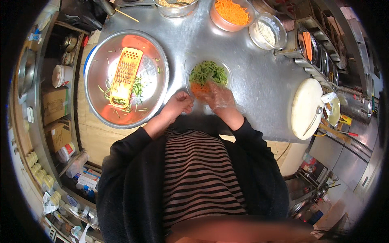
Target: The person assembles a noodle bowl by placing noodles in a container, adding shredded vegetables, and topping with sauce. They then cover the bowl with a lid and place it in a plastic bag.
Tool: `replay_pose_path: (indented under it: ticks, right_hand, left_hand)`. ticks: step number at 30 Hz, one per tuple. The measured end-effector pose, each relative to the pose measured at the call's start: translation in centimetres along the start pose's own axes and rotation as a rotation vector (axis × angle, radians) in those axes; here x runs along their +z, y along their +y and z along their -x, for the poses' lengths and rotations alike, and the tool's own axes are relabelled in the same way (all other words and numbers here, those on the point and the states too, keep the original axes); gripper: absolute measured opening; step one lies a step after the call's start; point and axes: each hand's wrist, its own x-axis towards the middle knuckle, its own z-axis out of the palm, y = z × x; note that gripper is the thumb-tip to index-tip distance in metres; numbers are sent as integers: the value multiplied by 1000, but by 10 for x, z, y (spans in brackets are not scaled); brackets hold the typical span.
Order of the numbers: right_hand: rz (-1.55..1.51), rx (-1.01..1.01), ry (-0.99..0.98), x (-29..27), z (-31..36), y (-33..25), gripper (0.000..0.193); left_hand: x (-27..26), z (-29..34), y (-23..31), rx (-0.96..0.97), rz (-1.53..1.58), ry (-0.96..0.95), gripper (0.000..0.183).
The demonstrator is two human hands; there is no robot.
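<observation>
A small clear bowl point(225, 73) on the steel counter holds green vegetable shreds with orange carrot shreds point(198, 88) at its near side. My right hand point(219, 97), in a clear plastic glove, rests on the bowl's near rim and presses the carrot shreds into it. Just left of the bowl, my bare left hand point(178, 103) hovers at the counter's front edge with curled fingers; I cannot tell if it holds anything.
A large steel bowl point(160, 60) with an orange grater point(126, 77) and green scraps sits left. Bowls of shredded carrot point(231, 14), white bits point(267, 32) and grains point(176, 5) stand at the back. A white lid with a spoon point(306, 108) lies right.
</observation>
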Motion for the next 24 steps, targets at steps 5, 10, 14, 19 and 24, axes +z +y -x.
replay_pose_path:
  ticks: [5,10,14,19,24]
  right_hand:
    - [-153,-193,234,-6,7,18,24]
    - [-66,-277,280,5,20,23,29]
    - [208,-119,-116,23,16,25,37]
    - [-99,-281,347,6,18,29,17]
    - [-358,-162,649,-36,2,61,14]
  left_hand:
    - [8,1,-1,113,-98,70,12]
    - [20,9,6,469,-801,383,24]
    - [32,9,13,694,-975,394,23]
    - [38,8,17,598,-999,347,14]
    - [41,10,14,646,-846,312,13]
